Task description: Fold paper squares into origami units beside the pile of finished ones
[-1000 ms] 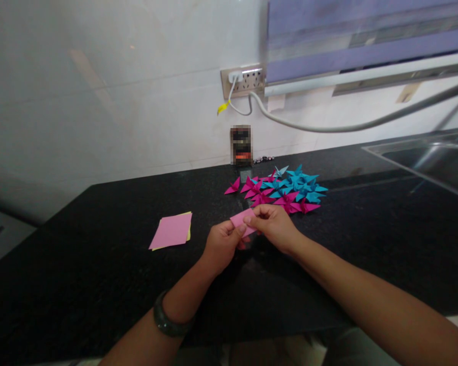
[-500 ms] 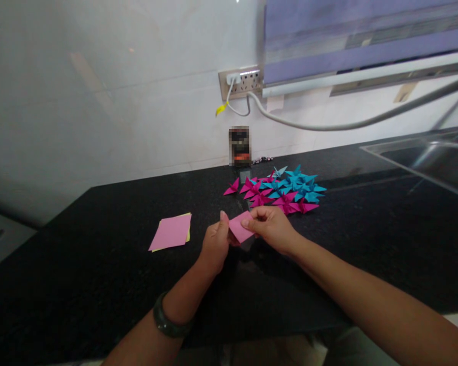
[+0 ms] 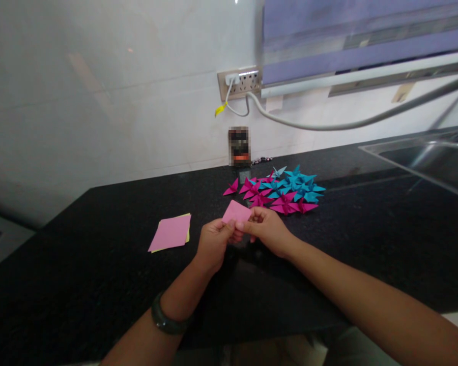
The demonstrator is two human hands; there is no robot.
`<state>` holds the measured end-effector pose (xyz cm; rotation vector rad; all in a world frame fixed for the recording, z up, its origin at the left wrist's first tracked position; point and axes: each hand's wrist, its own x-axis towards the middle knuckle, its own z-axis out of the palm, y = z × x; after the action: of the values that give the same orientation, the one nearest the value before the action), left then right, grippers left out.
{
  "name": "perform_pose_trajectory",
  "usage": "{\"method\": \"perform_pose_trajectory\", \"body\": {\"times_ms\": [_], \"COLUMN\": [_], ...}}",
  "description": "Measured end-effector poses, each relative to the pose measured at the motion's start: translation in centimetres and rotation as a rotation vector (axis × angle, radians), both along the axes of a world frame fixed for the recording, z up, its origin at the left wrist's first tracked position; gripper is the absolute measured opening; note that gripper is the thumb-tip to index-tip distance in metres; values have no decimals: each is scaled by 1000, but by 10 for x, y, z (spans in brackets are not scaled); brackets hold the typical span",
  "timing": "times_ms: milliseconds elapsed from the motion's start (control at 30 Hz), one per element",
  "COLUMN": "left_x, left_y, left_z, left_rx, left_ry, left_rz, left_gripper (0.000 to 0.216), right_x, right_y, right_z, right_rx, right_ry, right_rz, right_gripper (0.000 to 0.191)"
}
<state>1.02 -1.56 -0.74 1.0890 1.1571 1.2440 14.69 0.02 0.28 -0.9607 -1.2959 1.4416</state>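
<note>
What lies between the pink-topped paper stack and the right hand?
In the head view, the left hand, then the pink paper square that it and the right hand hold.

You are holding a plain pink folded paper [image 3: 234, 210]. The sheet stack [image 3: 170, 232] is showing pink over yellow. Magenta origami cranes [image 3: 286, 201], turquoise cranes [image 3: 303, 186] and one pale-blue crane [image 3: 278, 172] are colouring the black tabletop [image 3: 107, 284]. You are wearing a dark green bangle [image 3: 166, 323]; the blind [image 3: 328, 35] is showing lavender and greyish bands.

The held pink square [image 3: 235, 210] is matt paper; the black countertop [image 3: 91, 284], glossy, possibly stone.
</note>
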Motion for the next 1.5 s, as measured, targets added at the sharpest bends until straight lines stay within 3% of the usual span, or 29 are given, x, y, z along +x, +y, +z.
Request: {"method": "perform_pose_trajectory", "body": {"times_ms": [167,333,400,467,633,800,900,967,1067,1300,1500], "left_x": [2,2,1,1,0,2,1,-1,-3,-2,-3], "left_y": [-1,-1,-1,-1,-4,-7,-5,-1,3,5,7], "left_z": [0,3,3,3,1,5,6,4,2,7,8], "left_rx": [29,33,38,54,63,-13,-11,-19,-59,-79,-131], "left_ry": [3,55,89,153,304,321,239,139,40,-107,-168], "left_rz": [19,28,18,-27,-226,-313,-240,-136,-32,2,27], "left_gripper": [25,27,28,27,23,22,24,24,25,25,24], "right_x": [-2,3,5,6,7,11,12,10,7,8,9], "right_y": [0,6,6,6,6,5,5,6,9,10,13], "right_z": [-6,-7,-5,-3,-2,2,4,3,-2,-6,-8], "right_rx": [44,32,53,88,123,228,284,231,107,75,74], "right_ry": [-45,-38,-30,6,3,-255,-300,-211,-91,-140,-95], "right_rz": [-61,-39,-39,-35,-76,4,33,-34,-82,-27,-150], "right_gripper": [33,45,40,27,16,29,31,23,27,18,30]}}
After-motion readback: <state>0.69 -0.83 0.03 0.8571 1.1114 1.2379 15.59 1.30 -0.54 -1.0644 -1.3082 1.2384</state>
